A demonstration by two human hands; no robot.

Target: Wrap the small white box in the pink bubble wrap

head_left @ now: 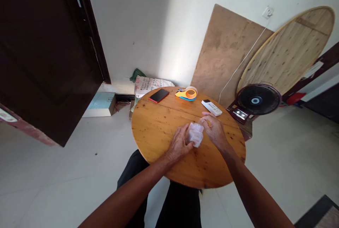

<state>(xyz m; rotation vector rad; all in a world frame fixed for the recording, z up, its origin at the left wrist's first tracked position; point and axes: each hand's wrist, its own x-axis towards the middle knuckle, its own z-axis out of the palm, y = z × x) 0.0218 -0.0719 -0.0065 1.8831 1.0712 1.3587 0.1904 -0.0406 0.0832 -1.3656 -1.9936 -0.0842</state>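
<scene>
Hidden: contents of the pale wrapped bundle hard to make out; fingertips of both hands partly covered by it.
Left hand: curled around the bundle's left side, gripping it, resting on the worktop.
Right hand: fingers bent, pinching the bundle's upper right edge.
Bundle: between the two hands, near the worktop's centre, touching the wood.
Remote: at 1 o'clock from the hands, just beyond the right hand.
Tape dispenser: at 12 o'clock, near the far rim.
Phone: at 11 o'clock, on the far rim.
Fan: at 2 o'clock, on the floor, cut partly by the worktop.
</scene>
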